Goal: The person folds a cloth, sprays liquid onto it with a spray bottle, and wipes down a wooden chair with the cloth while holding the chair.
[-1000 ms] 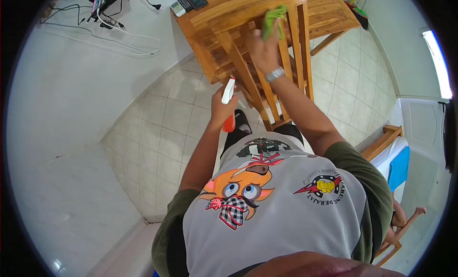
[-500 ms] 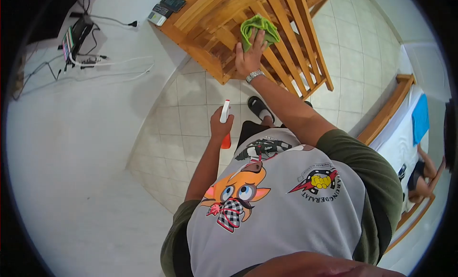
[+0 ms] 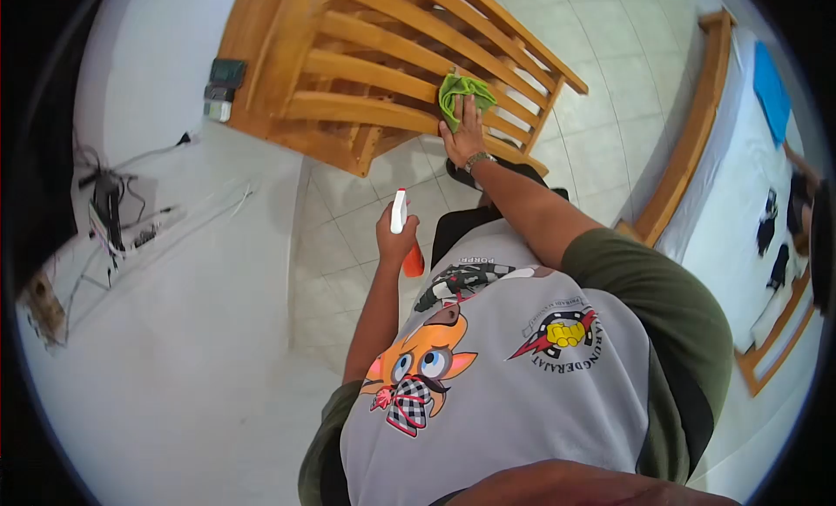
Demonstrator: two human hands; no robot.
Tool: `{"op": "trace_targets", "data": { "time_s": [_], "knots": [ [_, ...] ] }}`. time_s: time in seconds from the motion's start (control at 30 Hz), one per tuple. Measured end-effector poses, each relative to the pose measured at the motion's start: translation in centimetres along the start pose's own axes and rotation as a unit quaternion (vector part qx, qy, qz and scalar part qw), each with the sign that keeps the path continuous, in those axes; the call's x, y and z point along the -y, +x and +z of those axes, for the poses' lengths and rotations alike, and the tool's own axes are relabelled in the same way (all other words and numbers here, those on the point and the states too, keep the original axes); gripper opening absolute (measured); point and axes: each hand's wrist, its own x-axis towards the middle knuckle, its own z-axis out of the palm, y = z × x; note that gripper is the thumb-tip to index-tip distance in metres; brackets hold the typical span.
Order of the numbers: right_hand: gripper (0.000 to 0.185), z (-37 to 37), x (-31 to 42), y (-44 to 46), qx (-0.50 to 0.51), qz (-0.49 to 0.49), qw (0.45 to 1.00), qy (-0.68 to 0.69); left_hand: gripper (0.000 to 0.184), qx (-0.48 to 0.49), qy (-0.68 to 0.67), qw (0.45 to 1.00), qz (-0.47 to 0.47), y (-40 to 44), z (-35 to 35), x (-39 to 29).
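Note:
My left hand (image 3: 397, 232) is closed around a spray bottle (image 3: 414, 260) with a white trigger head and an orange-red body, held low in front of me above the floor. With fingers stretched, my right hand (image 3: 468, 140) presses a green cloth (image 3: 466, 97) onto the slats of a wooden slatted piece of furniture (image 3: 374, 70). The cloth is bunched up around the fingertips. A metal-band watch (image 3: 478, 160) circles my right wrist.
Two small dark-and-grey devices (image 3: 223, 88) sit on the furniture's left end. Cables and a power strip (image 3: 106, 212) hang by the wall at left. On the right stands a wooden-framed bed (image 3: 684, 140) with a blue cloth (image 3: 771, 92) and another person partly visible.
The view has turned, so the furniture appears rotated. My right hand and the cloth have shifted to a lower place on the slats, nearer me. My left hand still holds the spray bottle.

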Motion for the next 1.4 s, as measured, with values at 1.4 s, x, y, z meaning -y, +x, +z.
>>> {"op": "trace_targets", "data": {
  "time_s": [1.4],
  "knots": [
    [0.06,1.8,-6.9,-0.5,-0.052,0.397,0.868,0.294,0.037,0.009,-0.076,0.99,-0.119,-8.3,-4.7,9.1]
  ]
}}
